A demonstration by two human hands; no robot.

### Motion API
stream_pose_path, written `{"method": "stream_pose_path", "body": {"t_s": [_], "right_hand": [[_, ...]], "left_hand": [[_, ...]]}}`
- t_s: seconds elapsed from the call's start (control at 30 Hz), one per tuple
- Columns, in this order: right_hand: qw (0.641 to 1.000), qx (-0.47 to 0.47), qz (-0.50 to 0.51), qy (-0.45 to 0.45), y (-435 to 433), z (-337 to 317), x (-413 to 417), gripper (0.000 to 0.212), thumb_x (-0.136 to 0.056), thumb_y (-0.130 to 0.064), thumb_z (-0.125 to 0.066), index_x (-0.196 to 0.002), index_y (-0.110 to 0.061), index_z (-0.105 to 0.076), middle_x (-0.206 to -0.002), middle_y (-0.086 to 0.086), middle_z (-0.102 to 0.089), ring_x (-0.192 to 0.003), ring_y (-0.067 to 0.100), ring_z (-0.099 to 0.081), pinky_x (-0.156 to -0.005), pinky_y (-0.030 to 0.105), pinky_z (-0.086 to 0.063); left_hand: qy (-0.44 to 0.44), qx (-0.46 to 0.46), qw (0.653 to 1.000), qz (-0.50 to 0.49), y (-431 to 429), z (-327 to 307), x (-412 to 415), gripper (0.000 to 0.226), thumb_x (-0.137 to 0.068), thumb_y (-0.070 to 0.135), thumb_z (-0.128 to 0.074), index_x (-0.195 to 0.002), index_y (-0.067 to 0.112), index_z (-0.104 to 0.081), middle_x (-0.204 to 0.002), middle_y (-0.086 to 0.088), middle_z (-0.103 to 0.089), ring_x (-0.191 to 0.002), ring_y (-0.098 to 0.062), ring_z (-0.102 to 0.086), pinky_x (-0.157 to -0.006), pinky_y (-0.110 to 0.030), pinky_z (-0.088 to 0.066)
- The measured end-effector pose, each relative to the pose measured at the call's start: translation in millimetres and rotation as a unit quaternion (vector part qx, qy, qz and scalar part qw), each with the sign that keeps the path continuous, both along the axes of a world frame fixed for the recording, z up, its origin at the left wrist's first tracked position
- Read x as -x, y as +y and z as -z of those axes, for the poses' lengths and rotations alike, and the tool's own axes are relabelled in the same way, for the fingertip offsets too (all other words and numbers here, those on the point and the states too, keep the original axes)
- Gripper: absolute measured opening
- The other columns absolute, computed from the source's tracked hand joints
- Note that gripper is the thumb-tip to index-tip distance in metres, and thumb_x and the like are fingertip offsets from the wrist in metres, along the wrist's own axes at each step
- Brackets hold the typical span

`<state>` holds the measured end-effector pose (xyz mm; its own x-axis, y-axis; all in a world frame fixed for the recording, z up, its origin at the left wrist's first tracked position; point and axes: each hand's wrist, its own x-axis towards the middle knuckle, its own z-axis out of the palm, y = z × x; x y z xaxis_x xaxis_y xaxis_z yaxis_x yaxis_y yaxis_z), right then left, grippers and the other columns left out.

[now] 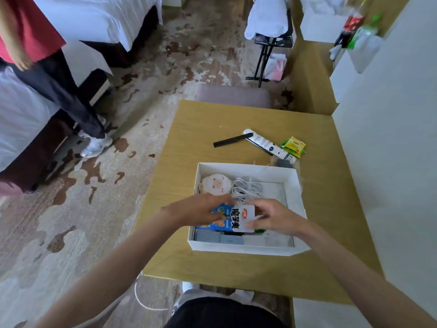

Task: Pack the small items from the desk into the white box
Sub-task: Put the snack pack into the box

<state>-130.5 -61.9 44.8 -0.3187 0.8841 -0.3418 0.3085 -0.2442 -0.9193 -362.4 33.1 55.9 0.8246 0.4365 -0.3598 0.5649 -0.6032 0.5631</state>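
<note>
Both hands — left hand (201,209) and right hand (274,217) — pinch a blue snack packet (233,217) by its ends over the white box (293,185) on the table (189,138), seemingly to lay it flat inside.

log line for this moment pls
hands: left and right hold snack packet over white box | still on desk: comb, tube

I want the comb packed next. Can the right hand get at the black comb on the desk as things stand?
Probably not yet: the right hand shares a grip on the snack packet with the left hand. Otherwise the black comb lies uncovered beyond the white box.
</note>
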Motion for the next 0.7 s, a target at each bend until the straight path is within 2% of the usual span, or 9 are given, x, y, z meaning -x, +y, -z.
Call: {"method": "stream_pose_path", "body": {"t_s": [0.07, 0.13, 0.23, 0.3, 0.33, 0.4, 0.5, 0.63, 0.7], "right_hand": [[0.999, -0.008, 0.011, -0.041, -6.9, 2.0, -0.6, 0.021, -0.082, -0.027, -0.076, -0.093, -0.01, -0.069, -0.078, 0.003, -0.065, -0.069, 0.011, -0.058, -0.062, 0.029, -0.046], [0.997, -0.01, 0.02, -0.076, -15.2, 9.1, -2.6, 0.016, -0.085, -0.028, -0.072, -0.081, -0.012, -0.068, -0.065, -0.004, -0.055, -0.058, 0.008, -0.047, -0.055, 0.027, -0.037], [0.995, 0.018, 0.018, -0.095, -20.0, 19.0, -5.2, 0.011, -0.089, -0.024, -0.067, -0.078, -0.022, -0.066, -0.065, -0.005, -0.055, -0.06, 0.01, -0.047, -0.058, 0.029, -0.036], [0.992, 0.051, 0.006, -0.115, -15.3, 25.2, -5.2, 0.006, -0.089, -0.021, -0.066, -0.085, -0.024, -0.065, -0.071, -0.006, -0.059, -0.064, 0.01, -0.049, -0.063, 0.028, -0.038], [0.987, 0.061, -0.005, -0.146, -10.9, 29.7, -4.7, 0.001, -0.09, -0.021, -0.065, -0.09, -0.022, -0.065, -0.078, -0.004, -0.062, -0.069, 0.011, -0.052, -0.066, 0.028, -0.039], [0.975, 0.074, -0.011, -0.208, -1.6, 41.2, -2.6, 0.009, -0.09, -0.023, -0.064, -0.098, -0.021, -0.063, -0.091, 0.003, -0.067, -0.076, 0.013, -0.056, -0.068, 0.027, -0.043], [0.964, 0.027, 0.033, -0.263, 8.6, 54.9, -0.6, 0.008, -0.09, -0.028, -0.064, -0.088, -0.023, -0.058, -0.081, -0.002, -0.065, -0.067, 0.008, -0.057, -0.055, 0.019, -0.042], [0.93, -0.09, 0.024, -0.356, 15.7, 59.5, -2.5, 0.019, -0.087, -0.038, -0.064, -0.083, -0.019, -0.061, -0.078, -0.003, -0.063, -0.07, 0.013, -0.06, -0.065, 0.033, -0.053], [0.919, -0.124, 0.004, -0.374, 17.3, 56.2, -5.0, 0.019, -0.087, -0.038, -0.064, -0.081, -0.02, -0.061, -0.08, -0.004, -0.06, -0.07, 0.014, -0.059, -0.064, 0.033, -0.053]], "left_hand": [[0.01, 0.009, 0.999, 0.036, -3.1, 5.5, -10.3, 0.035, -0.093, 0.034, -0.054, -0.125, 0.032, -0.041, -0.106, -0.008, -0.065, -0.086, -0.024, -0.06, -0.077, -0.038, -0.05], [0.032, 0.032, 0.997, 0.067, -6.1, 13.0, -18.9, 0.039, -0.091, 0.036, -0.056, -0.127, 0.03, -0.043, -0.117, -0.007, -0.062, -0.096, -0.022, -0.058, -0.082, -0.039, -0.049], [0.086, 0.064, 0.991, 0.079, -8.6, 25.8, -27.2, 0.056, -0.087, 0.049, -0.058, -0.135, 0.034, -0.035, -0.127, -0.004, -0.057, -0.101, -0.019, -0.055, -0.08, -0.032, -0.043], [0.116, 0.051, 0.989, 0.078, -8.1, 33.9, -29.6, 0.062, -0.085, 0.055, -0.058, -0.137, 0.034, -0.033, -0.128, -0.005, -0.057, -0.105, -0.022, -0.055, -0.08, -0.03, -0.04], [0.124, 0.038, 0.989, 0.075, -7.5, 37.1, -29.6, 0.061, -0.084, 0.055, -0.058, -0.136, 0.033, -0.035, -0.126, -0.004, -0.058, -0.105, -0.022, -0.056, -0.078, -0.03, -0.04], [0.124, -0.004, 0.99, 0.061, -5.6, 40.8, -28.2, 0.052, -0.086, 0.047, -0.06, -0.132, 0.029, -0.041, -0.122, -0.003, -0.061, -0.103, -0.02, -0.058, -0.074, -0.03, -0.041], [0.098, -0.108, 0.989, 0.026, -1.9, 41.2, -26.7, 0.039, -0.09, 0.032, -0.058, -0.126, 0.023, -0.046, -0.12, -0.002, -0.061, -0.108, -0.022, -0.058, -0.077, -0.033, -0.043], [0.129, -0.211, 0.969, 0.008, 1.4, 36.5, -31.8, 0.038, -0.093, 0.032, -0.052, -0.128, 0.019, -0.046, -0.124, -0.002, -0.057, -0.114, -0.022, -0.052, -0.089, -0.041, -0.046], [0.144, -0.23, 0.962, 0.014, 2.3, 34.4, -33.6, 0.039, -0.094, 0.033, -0.05, -0.129, 0.018, -0.045, -0.124, -0.003, -0.055, -0.114, -0.021, -0.051, -0.089, -0.041, -0.047]]}}
